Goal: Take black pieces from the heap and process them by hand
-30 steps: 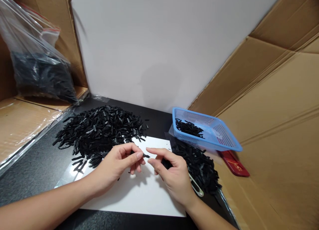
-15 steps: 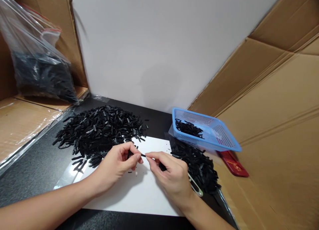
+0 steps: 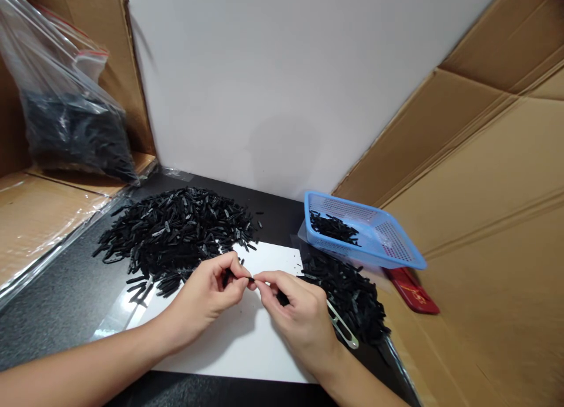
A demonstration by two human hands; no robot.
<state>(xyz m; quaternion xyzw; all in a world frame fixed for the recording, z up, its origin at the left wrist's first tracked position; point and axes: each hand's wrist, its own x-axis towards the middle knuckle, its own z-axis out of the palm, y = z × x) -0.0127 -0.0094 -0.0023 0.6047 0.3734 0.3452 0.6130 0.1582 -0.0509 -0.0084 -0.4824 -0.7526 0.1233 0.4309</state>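
My left hand (image 3: 207,295) pinches a small black plastic strip (image 3: 249,278) between thumb and forefinger over a white sheet (image 3: 238,348). My right hand (image 3: 299,319) meets it fingertip to fingertip, pinching the strip's other end, with more black pieces tucked in its palm. A large heap of black strips (image 3: 171,231) lies just behind my left hand. A smaller heap (image 3: 352,295) lies to the right of my right hand. A metal tweezer-like tool (image 3: 341,328) pokes out beside my right wrist.
A blue perforated basket (image 3: 374,236) with a few black strips stands at the right, a red flat object (image 3: 412,289) beside it. A clear bag of black parts (image 3: 66,119) sits on cardboard at the left. Cardboard walls flank both sides.
My hands have come together: the right hand's fingertips moved left onto the end of the strip held by my left hand.
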